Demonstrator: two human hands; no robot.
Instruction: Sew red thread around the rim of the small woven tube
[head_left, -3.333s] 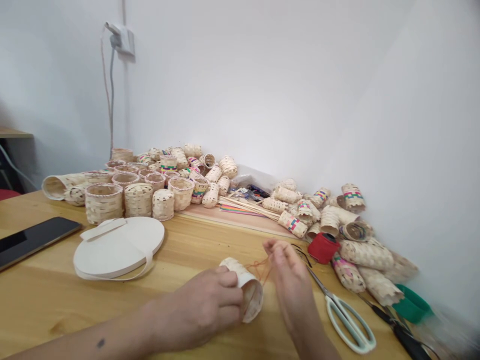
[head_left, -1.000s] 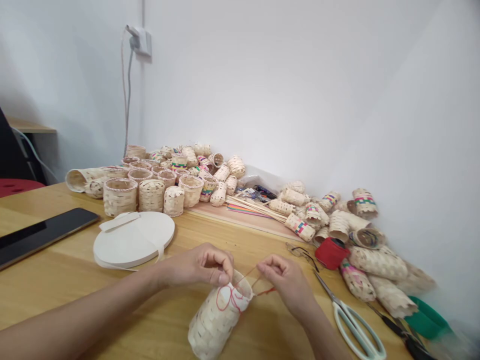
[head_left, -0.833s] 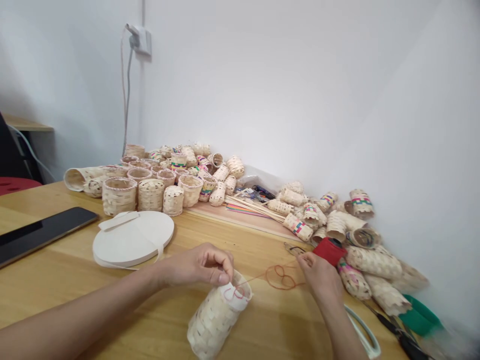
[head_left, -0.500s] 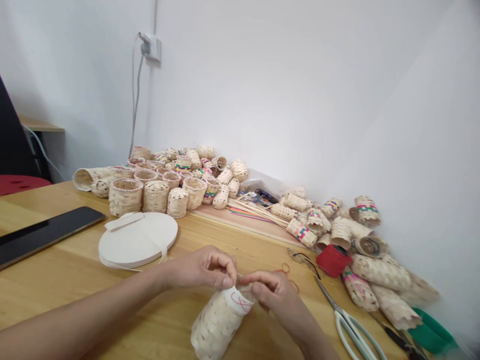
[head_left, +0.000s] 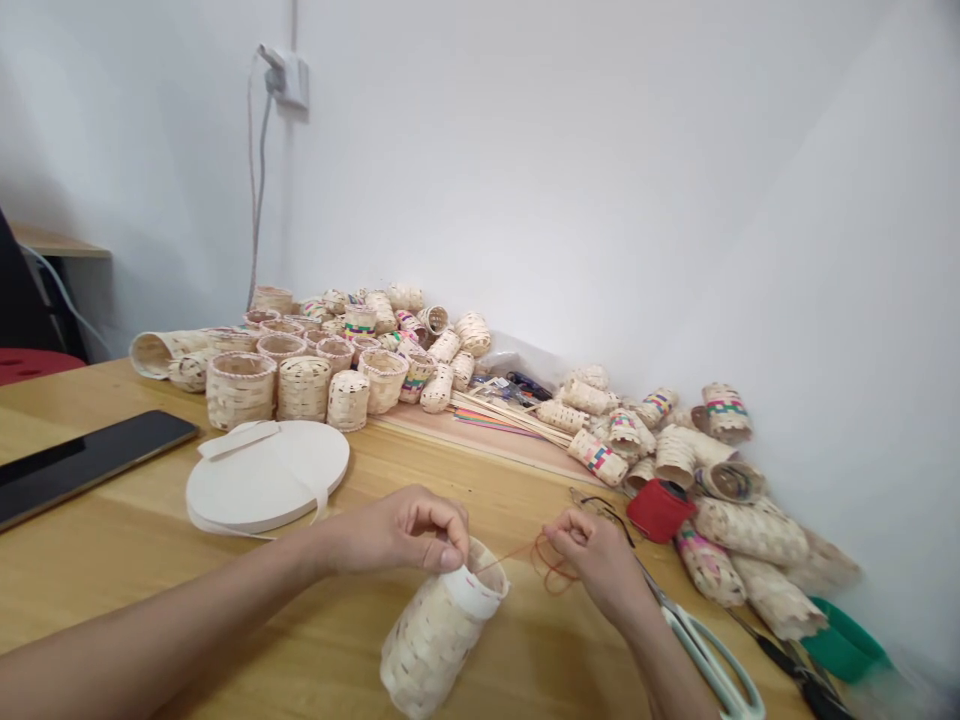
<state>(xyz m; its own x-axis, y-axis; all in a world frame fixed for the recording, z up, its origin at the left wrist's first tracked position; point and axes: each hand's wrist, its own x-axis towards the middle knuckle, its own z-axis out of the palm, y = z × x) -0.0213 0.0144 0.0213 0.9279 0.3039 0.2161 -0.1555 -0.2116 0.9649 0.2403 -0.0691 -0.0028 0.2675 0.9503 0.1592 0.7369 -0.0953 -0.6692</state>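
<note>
A small woven basket (head_left: 431, 645) leans tilted on the table, its open mouth facing up and to the right. White tape (head_left: 474, 594) runs along its near rim. My left hand (head_left: 424, 532) pinches that rim at the upper left, thumb outside. Red thread (head_left: 553, 572) stretches from the rim to my right hand (head_left: 589, 550), which is closed on it to the right of the basket, with loose loops hanging below the fingers. Whether a needle is between the right fingertips cannot be made out.
A roll of white tape (head_left: 262, 480) lies left, beside a black phone (head_left: 90, 465). Finished baskets (head_left: 240, 392) stand behind it. On the right are scissors (head_left: 697, 640), a red thread spool (head_left: 660, 510), glasses (head_left: 600, 505), a green ring-shaped thing (head_left: 847, 640) and more woven baskets (head_left: 750, 530).
My right hand has moved from the basket's rim out to the right, drawing the red thread with it. The loose red loop on the tape has pulled in. My left hand keeps its hold.
</note>
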